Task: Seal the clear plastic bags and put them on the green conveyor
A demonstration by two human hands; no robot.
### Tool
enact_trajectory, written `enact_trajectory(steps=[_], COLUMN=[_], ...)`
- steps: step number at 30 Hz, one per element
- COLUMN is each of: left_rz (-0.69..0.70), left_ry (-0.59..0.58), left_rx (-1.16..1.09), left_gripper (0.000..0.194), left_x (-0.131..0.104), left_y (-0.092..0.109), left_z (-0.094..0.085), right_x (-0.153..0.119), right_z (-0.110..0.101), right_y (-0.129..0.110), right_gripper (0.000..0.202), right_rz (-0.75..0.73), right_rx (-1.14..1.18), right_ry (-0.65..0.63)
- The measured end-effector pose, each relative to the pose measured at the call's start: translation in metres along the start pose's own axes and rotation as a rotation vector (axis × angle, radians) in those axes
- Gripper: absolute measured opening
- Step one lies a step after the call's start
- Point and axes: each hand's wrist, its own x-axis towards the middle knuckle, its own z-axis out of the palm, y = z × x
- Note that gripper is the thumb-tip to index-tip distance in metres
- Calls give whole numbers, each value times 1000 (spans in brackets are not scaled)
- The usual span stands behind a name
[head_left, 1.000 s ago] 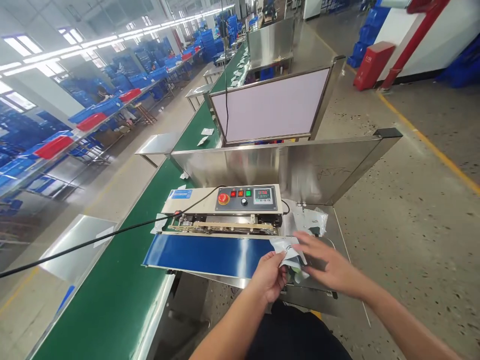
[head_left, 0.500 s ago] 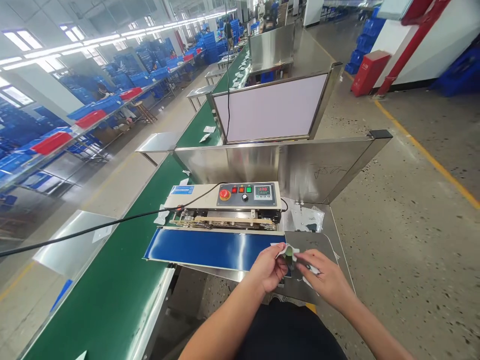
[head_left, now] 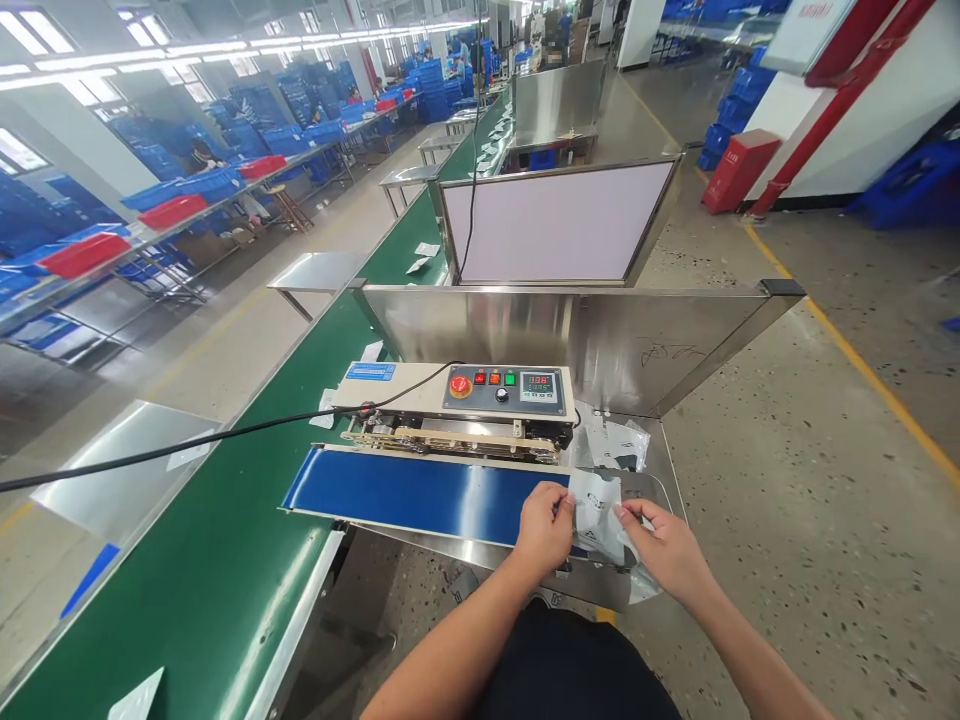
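Blue belt (head_left: pixel 420 492), two hands, one pouch (head_left: pixel 596 505)

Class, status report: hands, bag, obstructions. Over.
Left hand and right hand grip small clear plastic bag. Bag flat at blue sealer belt. Nothing obstructing.

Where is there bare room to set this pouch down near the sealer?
The blue belt lies bare left of the left hand. Crowded: both hands hold the pouch at its right end, with more pouches behind.

Clear plastic pouch (head_left: pixel 598 510) w/ dark item inside — flat at blue belt's right end.
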Motion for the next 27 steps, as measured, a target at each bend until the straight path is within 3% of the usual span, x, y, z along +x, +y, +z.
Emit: enact_trajectory(steps=[4, 9, 12, 16, 20, 21, 23, 25, 27], left_rz=[-259, -307, -307, -289, -45, 11, 68, 85, 85], left_ry=[-4, 80, 122, 152, 433, 424, 228, -2, -77], left_rx=[-43, -77, -88, -116, -41, -43, -92, -162, -182], left_gripper=[34, 37, 38, 36, 24, 31, 41, 38, 30], left_x=[26, 43, 49, 43, 6, -5, -21, -28, -24], left_y=[-8, -13, -19, -26, -21, -17, -8, 0, 4], left_z=[17, 11, -3, -38, -65, -63, -50, -28, -7], right_x=[19, 43, 58, 65, 53, 49, 41, 35, 30], right_z=[-4, 7, 23, 42, 46, 47, 51, 56, 58], right_y=[3, -7, -17, -26, -25, -24, -24, -25, -24], right_gripper=[45, 41, 38, 37, 52, 57, 63, 67, 74], right_rz=[235, 249, 218, 175, 139, 135, 121, 98, 72], right_rx=[-47, -38, -49, -63, 7, 60, 180, 299, 456], right_ry=[48, 8, -15, -50, 11, 35, 78, 98, 106])
